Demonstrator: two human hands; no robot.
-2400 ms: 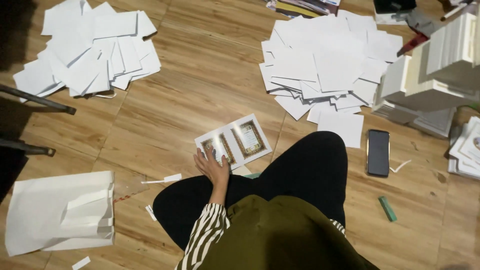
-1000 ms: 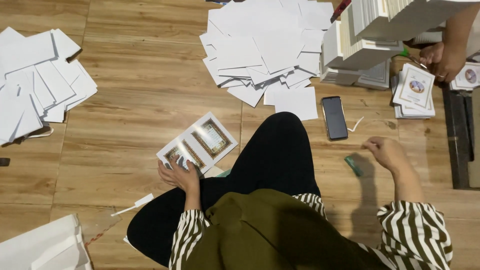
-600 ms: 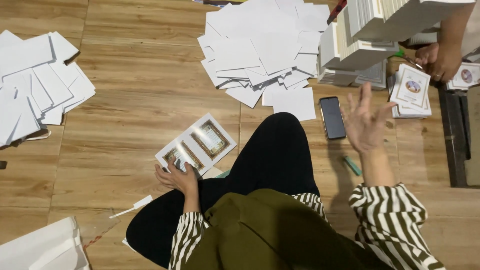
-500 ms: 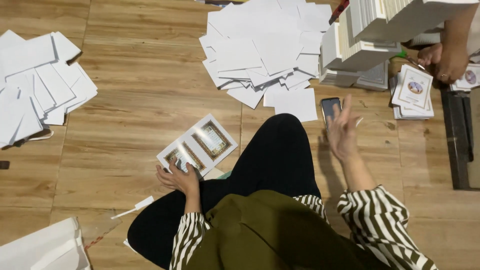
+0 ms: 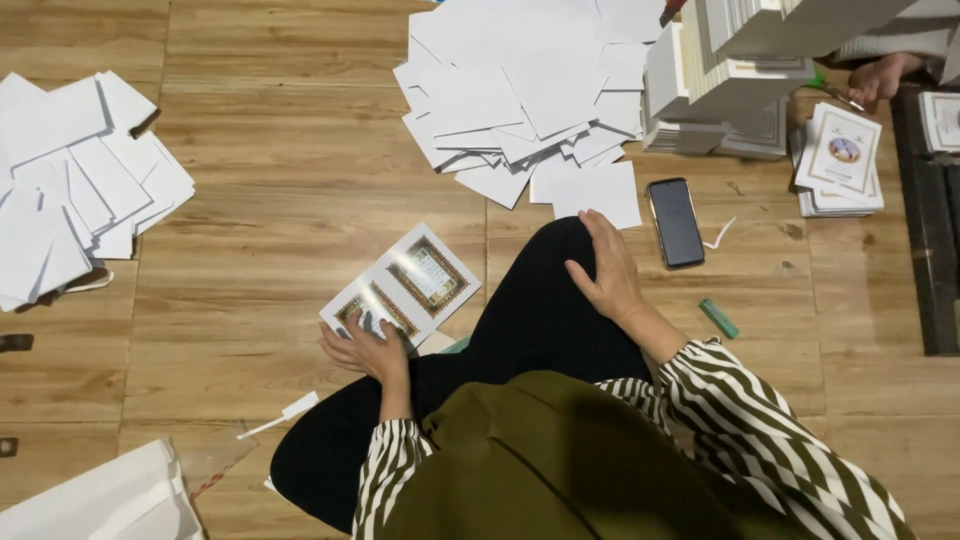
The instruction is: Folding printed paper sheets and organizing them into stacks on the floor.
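Two white paper heaps are flanking the card: one beyond it to the right, one well to its left. The phone is lying right of the card. The left hand is pressing spread fingers on the card's near edge, seemingly pinning it flat to the floor; the right hand is resting open and empty on the knee.

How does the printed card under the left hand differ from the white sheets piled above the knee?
The printed card lies open and alone, showing two ornate framed panels; the white sheets are blank and heaped, overlapping at many angles. The left hand presses on the card's near edge; the right hand rests on the knee, just short of the sheets. Both lie flat on the wooden floor.
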